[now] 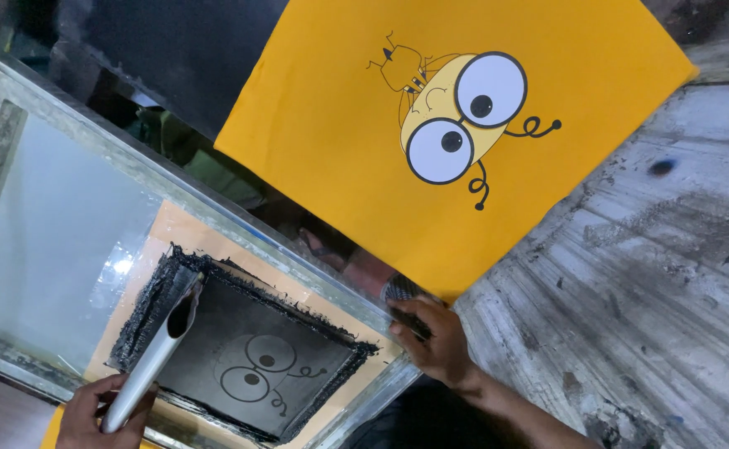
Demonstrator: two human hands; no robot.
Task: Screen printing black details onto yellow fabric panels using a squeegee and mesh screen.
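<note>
- Squeegee (152, 353) with ink-smeared blade, gripped by the left hand (98, 411), rests on the screen frame (73, 137).
- Right hand (439, 341) grasps the frame's right corner.
- Yellow printed cloth (339, 125) lies far right.

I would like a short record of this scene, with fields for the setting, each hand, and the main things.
setting: a worn, ink-stained grey worktable
left hand: left hand grips a pale squeegee, its blade end resting on the black ink
right hand: right hand holds the corner of the screen frame
screen frame: pale frame, black ink ringed around a cartoon stencil with two big eyes
printed cloth: yellow cloth beside the frame, with the same big-eyed cartoon printed on it
</note>
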